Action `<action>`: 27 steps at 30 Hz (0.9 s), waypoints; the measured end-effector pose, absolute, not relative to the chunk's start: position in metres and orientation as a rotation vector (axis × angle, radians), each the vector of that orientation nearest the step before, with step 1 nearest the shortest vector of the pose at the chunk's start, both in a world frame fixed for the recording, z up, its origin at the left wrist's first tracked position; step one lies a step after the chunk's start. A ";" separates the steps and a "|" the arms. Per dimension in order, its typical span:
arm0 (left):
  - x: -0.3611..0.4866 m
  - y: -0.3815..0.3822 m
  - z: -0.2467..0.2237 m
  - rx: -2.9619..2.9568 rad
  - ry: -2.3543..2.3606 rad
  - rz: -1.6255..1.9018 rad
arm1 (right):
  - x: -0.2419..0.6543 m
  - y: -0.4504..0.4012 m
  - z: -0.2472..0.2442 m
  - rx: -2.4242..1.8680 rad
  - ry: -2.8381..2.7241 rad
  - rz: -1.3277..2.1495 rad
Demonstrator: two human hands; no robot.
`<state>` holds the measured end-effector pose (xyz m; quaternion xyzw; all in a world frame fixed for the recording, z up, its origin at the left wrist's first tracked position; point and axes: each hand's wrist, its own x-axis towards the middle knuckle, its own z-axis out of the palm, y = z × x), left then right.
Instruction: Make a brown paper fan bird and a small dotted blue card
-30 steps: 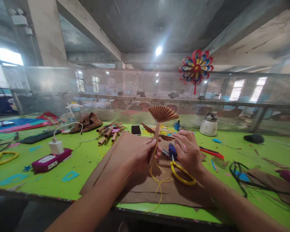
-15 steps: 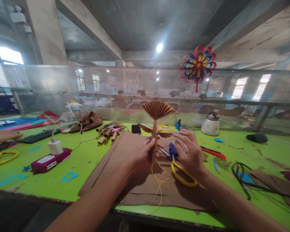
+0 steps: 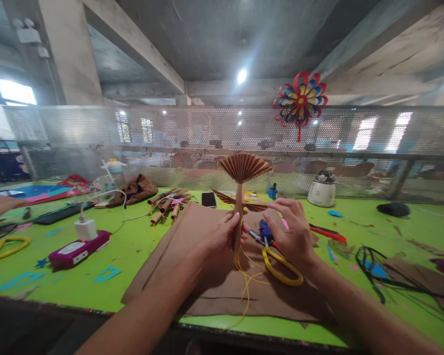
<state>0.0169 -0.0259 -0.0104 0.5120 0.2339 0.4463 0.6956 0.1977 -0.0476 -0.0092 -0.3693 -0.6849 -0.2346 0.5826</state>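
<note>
My left hand (image 3: 225,231) grips the lower stem of a brown paper figure (image 3: 239,197), held upright, with a pleated fan on top and two narrow pleated wings at its sides. Thin yellow string (image 3: 247,278) trails from its lower end onto brown paper (image 3: 222,291). Beside the right wing is my right hand (image 3: 290,229), its fingers bent and apart, holding nothing that I can see. Under and next to it lie yellow-handled scissors (image 3: 283,268) and a blue-handled tool (image 3: 265,230).
Paper rolls (image 3: 170,204) and a black phone (image 3: 208,199) lie behind the brown paper. A purple power strip (image 3: 79,249) with a white plug is at left. A red tool (image 3: 327,233), black cords (image 3: 370,276) and a white container (image 3: 321,190) are at right. Another person's hand (image 3: 0,204) shows far left.
The view has shifted slightly. My hands and the paper figure keep nearly the same pose. At the far left, the other person's hand has moved left.
</note>
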 end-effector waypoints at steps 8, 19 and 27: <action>0.021 -0.026 -0.016 1.249 0.481 0.902 | 0.192 -0.050 -0.012 -0.963 -1.742 -0.623; 0.022 -0.025 -0.021 1.308 0.464 0.858 | 0.191 -0.052 -0.013 -1.020 -1.771 -0.602; 0.024 -0.026 -0.024 1.277 0.457 0.859 | 0.192 -0.051 -0.013 -0.984 -1.798 -0.709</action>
